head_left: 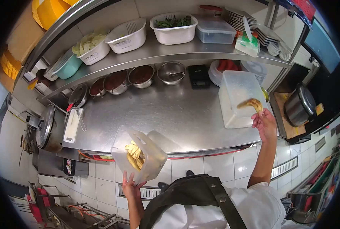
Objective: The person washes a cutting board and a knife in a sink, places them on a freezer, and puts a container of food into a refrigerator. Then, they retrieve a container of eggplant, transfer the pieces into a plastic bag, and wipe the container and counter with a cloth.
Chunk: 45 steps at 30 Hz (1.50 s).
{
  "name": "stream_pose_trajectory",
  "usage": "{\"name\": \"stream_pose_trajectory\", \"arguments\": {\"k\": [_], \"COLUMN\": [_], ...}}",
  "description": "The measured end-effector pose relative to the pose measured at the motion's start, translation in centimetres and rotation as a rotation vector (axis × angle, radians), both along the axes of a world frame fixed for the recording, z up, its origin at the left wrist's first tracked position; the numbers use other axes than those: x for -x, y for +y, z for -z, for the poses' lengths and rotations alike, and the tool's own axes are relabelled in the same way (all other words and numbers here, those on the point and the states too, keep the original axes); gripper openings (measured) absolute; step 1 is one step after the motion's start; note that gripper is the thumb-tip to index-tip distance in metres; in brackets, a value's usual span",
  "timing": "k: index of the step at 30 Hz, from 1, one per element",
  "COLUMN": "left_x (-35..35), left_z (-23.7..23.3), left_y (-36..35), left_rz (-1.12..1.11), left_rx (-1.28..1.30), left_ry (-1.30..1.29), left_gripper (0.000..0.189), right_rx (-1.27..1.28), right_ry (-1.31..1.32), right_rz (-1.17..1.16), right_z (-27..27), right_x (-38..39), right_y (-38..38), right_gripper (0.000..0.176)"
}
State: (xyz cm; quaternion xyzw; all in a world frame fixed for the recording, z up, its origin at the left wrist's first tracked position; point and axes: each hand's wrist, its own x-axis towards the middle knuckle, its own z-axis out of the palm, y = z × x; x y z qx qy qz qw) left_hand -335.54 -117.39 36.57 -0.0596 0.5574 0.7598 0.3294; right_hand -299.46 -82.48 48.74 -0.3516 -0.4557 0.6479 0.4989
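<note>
In my right hand (264, 121) a curved, brown-spotted banana (251, 104) is pinched at its lower end and held up at the right. It overlaps a large, pale translucent tub (231, 116) standing on the steel counter. My left hand (133, 187) grips the lower corner of a clear plastic container (153, 156), fingers against its wall. That container leans at the counter's front edge, its opening turned partly upward. Inside it lie several yellow banana pieces (134, 154), some with darker edges.
The steel counter (170, 110) carries metal bowls of dark red sauce (141, 74), a black scale (199, 76) and a white cutting board (73, 126). Above, a shelf (139, 51) holds white tubs and stacked plates. A lidded pot (299, 105) stands at the right.
</note>
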Motion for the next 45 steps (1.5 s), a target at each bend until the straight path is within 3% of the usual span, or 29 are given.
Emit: {"name": "stream_pose_trajectory", "arguments": {"k": [14, 19, 23, 29, 32, 34, 35, 36, 37, 38, 40, 42, 45], "left_x": [8.5, 10.3, 11.9, 12.9, 14.1, 14.1, 15.2, 14.4, 13.8, 13.0, 12.1, 11.5, 11.0], "left_z": [4.7, 4.5, 5.2, 4.3, 6.4, 7.5, 10.1, 9.1, 7.3, 7.7, 7.2, 6.3, 6.0], "left_y": [4.6, 5.3, 5.6, 5.7, 5.6, 5.6, 4.9, 4.7, 4.9, 4.9, 5.3, 5.6, 5.5], "left_rz": [0.145, 0.248, 0.333, 0.471, 0.531, 0.554, 0.672, 0.621, 0.680, 0.632, 0.650, 0.694, 0.729], "left_rx": [0.095, 0.160, 0.129, 0.149, 0.068, 0.079, 0.254, 0.272, 0.157, 0.088, 0.043, 0.067, 0.034], "left_ry": [0.207, 0.208, 0.247, 0.299, 0.251, 0.346, 0.512, 0.440, 0.540, 0.484, 0.358, 0.269, 0.285], "left_gripper": [0.072, 0.071, 0.068, 0.068, 0.063, 0.055, 0.064, 0.048, 0.049, 0.051, 0.059, 0.066, 0.080], "right_rx": [0.096, -0.035, 0.039, 0.424, 0.355, 0.363, 0.306, 0.278, 0.104, -0.090, -0.336, -0.349, -0.390], "right_ry": [0.026, 0.037, 0.072, -0.095, -0.188, -0.251, -0.382, -0.734, -0.887, -1.028, -0.984, -0.803, -0.765], "right_rz": [0.088, 0.144, 0.276, 0.277, 0.352, 0.301, 0.389, 0.517, 0.612, 0.721, 0.358, -0.034, -0.513], "right_z": [-1.8, -2.5, -0.7, 11.0, 12.4, 13.4, 13.6, 13.0, 11.9, 10.5, 7.0, 5.1, 4.7], "right_x": [3.9, 4.8, 3.9, -0.7, -0.5, -2.4, -2.3, -0.3, 2.6, 5.5, 13.0, 20.9, 29.1], "right_y": [-3.5, -1.3, 0.0, 2.2, 0.6, -0.4, -1.3, -1.3, -2.0, -3.2, -6.8, -10.2, -13.3], "right_gripper": [0.010, 0.011, 0.012, 0.016, 0.023, 0.044, 0.044, 0.040, 0.037, 0.036, 0.034, 0.030, 0.021]}}
